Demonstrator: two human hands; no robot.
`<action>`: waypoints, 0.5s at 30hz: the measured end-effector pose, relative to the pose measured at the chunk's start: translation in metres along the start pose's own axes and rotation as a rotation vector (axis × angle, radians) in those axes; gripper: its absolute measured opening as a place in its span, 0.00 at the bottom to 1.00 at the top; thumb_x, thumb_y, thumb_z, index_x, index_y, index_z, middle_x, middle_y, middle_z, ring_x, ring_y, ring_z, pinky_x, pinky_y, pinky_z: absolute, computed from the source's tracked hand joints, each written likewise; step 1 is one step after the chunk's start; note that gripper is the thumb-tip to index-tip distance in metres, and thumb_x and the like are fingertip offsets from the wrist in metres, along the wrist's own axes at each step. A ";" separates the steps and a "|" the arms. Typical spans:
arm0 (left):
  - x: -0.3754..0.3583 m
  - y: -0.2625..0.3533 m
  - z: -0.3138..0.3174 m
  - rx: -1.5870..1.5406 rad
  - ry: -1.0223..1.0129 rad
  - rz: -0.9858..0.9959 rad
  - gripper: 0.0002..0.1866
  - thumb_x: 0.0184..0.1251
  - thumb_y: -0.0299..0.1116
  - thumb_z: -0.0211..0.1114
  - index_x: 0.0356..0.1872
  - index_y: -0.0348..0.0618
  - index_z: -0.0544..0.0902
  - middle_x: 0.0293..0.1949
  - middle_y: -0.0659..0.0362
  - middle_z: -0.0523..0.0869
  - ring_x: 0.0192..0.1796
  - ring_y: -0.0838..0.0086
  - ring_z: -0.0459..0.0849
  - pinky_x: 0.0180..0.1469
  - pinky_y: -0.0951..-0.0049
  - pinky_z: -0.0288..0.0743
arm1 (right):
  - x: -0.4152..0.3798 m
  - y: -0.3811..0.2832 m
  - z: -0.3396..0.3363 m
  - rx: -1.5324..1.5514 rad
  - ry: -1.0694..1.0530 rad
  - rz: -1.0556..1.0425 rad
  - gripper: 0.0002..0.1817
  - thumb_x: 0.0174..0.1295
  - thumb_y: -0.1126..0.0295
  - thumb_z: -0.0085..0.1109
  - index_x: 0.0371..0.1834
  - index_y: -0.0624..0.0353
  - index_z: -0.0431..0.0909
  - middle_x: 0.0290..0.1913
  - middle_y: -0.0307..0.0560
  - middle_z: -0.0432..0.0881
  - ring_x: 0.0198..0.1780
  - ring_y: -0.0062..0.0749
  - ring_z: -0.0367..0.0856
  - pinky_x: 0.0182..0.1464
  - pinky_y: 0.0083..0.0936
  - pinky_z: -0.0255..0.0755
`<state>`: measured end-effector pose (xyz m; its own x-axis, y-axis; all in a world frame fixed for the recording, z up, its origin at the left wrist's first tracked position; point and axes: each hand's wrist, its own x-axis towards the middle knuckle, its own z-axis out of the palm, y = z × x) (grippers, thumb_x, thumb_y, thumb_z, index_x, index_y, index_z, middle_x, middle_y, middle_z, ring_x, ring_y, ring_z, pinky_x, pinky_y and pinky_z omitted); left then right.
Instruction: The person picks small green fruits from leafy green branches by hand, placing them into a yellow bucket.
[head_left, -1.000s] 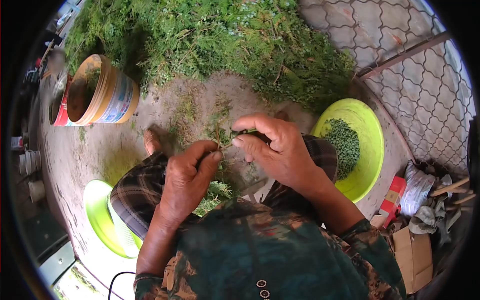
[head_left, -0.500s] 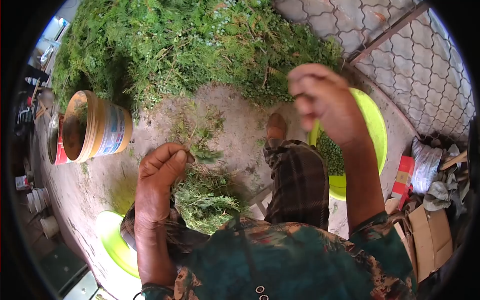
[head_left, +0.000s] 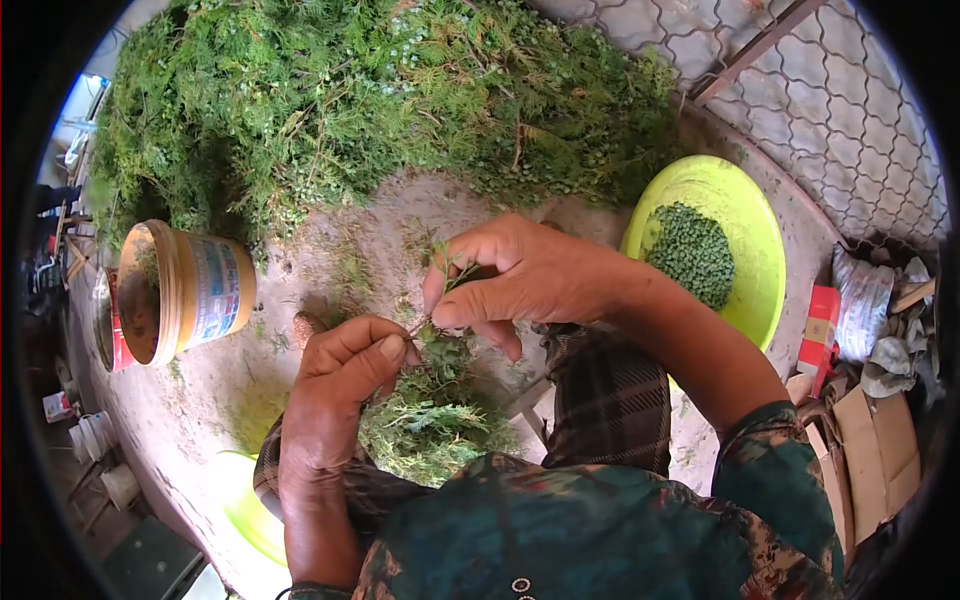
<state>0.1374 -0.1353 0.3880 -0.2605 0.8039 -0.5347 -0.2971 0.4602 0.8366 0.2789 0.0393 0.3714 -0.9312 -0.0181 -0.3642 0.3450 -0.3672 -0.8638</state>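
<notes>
My left hand (head_left: 345,375) pinches the stem of a small evergreen sprig (head_left: 458,268) between thumb and fingertips. Close beside it, my right hand (head_left: 510,280) has thumb and fingers closed around the same sprig, whose leafy tip sticks up past the thumb. Below both hands lies a heap of cut green foliage (head_left: 425,425), between my knees. To the right, a yellow-green basin (head_left: 757,250) holds a pile of small round green cones or berries (head_left: 690,255); my right forearm passes in front of its near edge.
A large pile of evergreen branches (head_left: 390,110) covers the ground ahead. Two buckets stand on the left, the nearer one yellowish (head_left: 175,290). Another green basin (head_left: 250,515) is partly hidden by my left leg. Wire mesh (head_left: 820,120), a red box (head_left: 820,325) and cardboard (head_left: 880,450) line the right.
My right hand has come from over the basin to the sprig at my left hand. The basin's cones are now uncovered. The view has shifted slightly.
</notes>
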 end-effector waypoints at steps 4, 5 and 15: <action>0.005 -0.010 -0.006 0.007 0.076 -0.073 0.07 0.62 0.30 0.59 0.33 0.37 0.80 0.26 0.64 0.81 0.24 0.86 0.67 0.29 0.85 0.60 | -0.016 0.011 -0.022 -0.197 0.330 -0.097 0.09 0.58 0.70 0.58 0.38 0.65 0.77 0.24 0.40 0.78 0.17 0.20 0.74 0.26 0.19 0.72; 0.005 -0.012 -0.010 -0.017 0.151 -0.098 0.07 0.62 0.30 0.58 0.32 0.37 0.80 0.26 0.64 0.80 0.24 0.86 0.67 0.29 0.85 0.61 | -0.025 0.017 -0.036 -0.225 0.491 -0.103 0.10 0.58 0.70 0.58 0.38 0.65 0.77 0.25 0.40 0.78 0.18 0.20 0.74 0.25 0.19 0.72; 0.010 -0.010 -0.008 -0.193 0.042 -0.116 0.09 0.66 0.33 0.56 0.32 0.36 0.78 0.16 0.63 0.72 0.18 0.82 0.68 0.22 0.83 0.62 | -0.155 0.109 -0.100 -1.331 1.193 -0.064 0.15 0.56 0.64 0.59 0.42 0.62 0.78 0.29 0.50 0.77 0.33 0.34 0.78 0.40 0.28 0.72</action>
<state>0.1301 -0.1347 0.3734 -0.2510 0.7315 -0.6339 -0.4961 0.4651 0.7332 0.4723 0.0956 0.2990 -0.5734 0.8015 0.1695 0.7305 0.5939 -0.3370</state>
